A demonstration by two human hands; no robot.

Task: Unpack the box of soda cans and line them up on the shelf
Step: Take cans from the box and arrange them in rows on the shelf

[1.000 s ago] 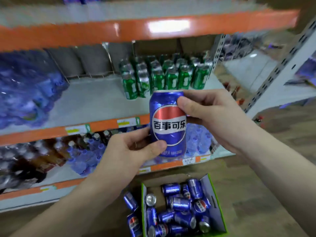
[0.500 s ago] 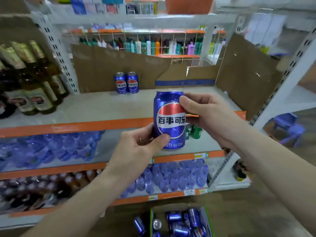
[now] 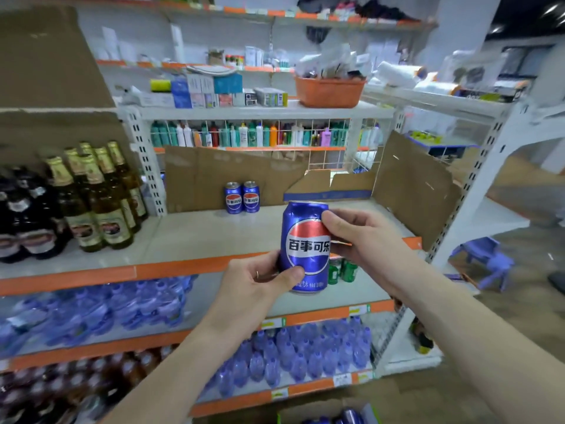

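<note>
Before shelf (image 3: 195,237) | blue can (image 3: 305,246) upright | between left hand (image 3: 260,286), right hand (image 3: 363,240)

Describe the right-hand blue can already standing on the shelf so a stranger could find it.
Find the shelf with brown bottles at its left. Against the cardboard backing stand two blue cans; take the right can, the one nearer the shelf's open stretch.

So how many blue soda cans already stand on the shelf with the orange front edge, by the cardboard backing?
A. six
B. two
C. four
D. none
B: two blue soda cans stand upright side by side on the shelf, against the cardboard backing.
</note>
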